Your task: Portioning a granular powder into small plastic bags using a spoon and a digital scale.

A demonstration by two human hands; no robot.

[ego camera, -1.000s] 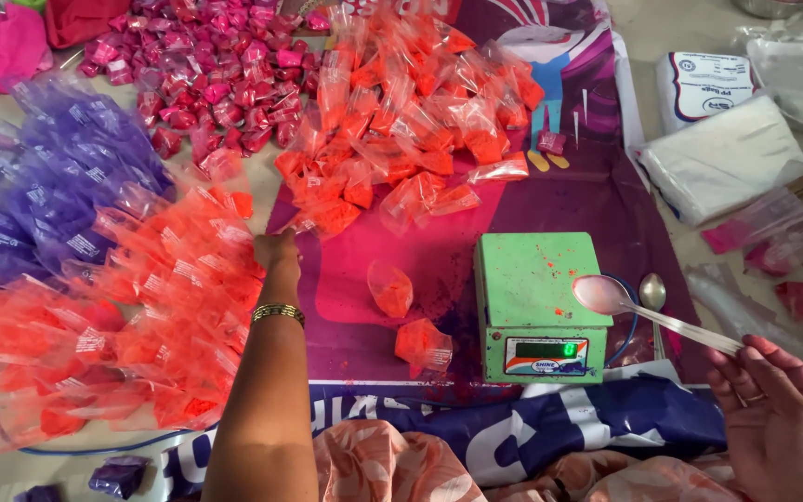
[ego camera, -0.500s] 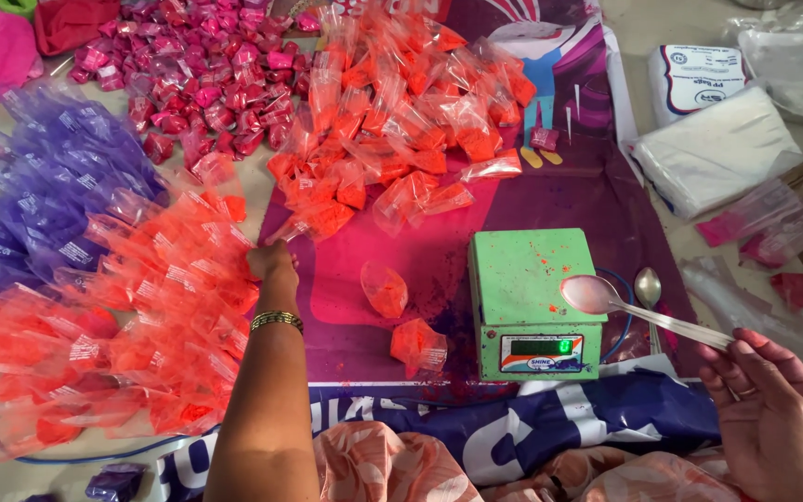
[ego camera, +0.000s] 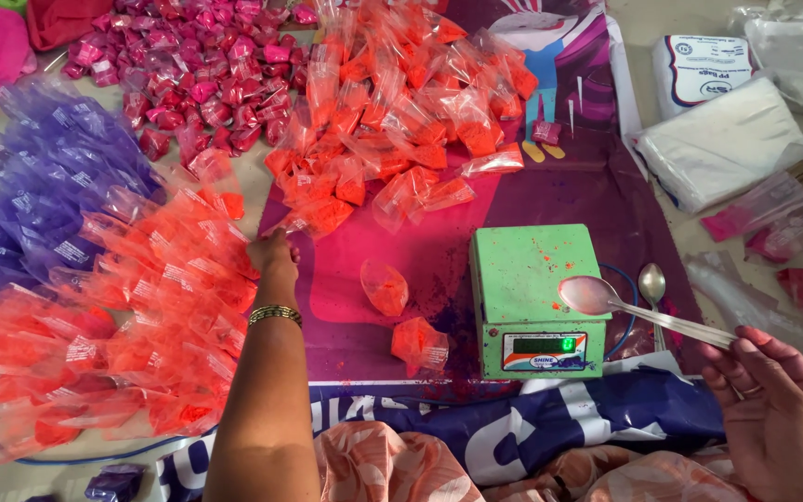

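Right hand (ego camera: 778, 409) fingers pinch a metal spoon (ego camera: 592, 296), bowl over the green scale (ego camera: 533, 297). Left hand (ego camera: 271, 253) fingers closed at the orange packet pile (ego camera: 155, 307); what they grip is hidden.

pale floor (ego camera: 648, 23), purple printed banner (ego camera: 597, 186), daylight

the spoon (ego camera: 606, 299) in the right hand (ego camera: 778, 418) looks like polished metal, glossy, its bowl dusted pink. the second spoon (ego camera: 651, 282) lying by is shiny metal too. the scale (ego camera: 533, 297) has a matt green plastic casing, speckled with orange powder. the packets (ego camera: 169, 307) near the left hand (ego camera: 269, 251) are thin clear plastic, crinkled and glossy, holding orange powder. the banner (ego camera: 559, 186) under them is smooth, slightly shiny printed sheet. the bangle (ego camera: 275, 314) gleams like metal.
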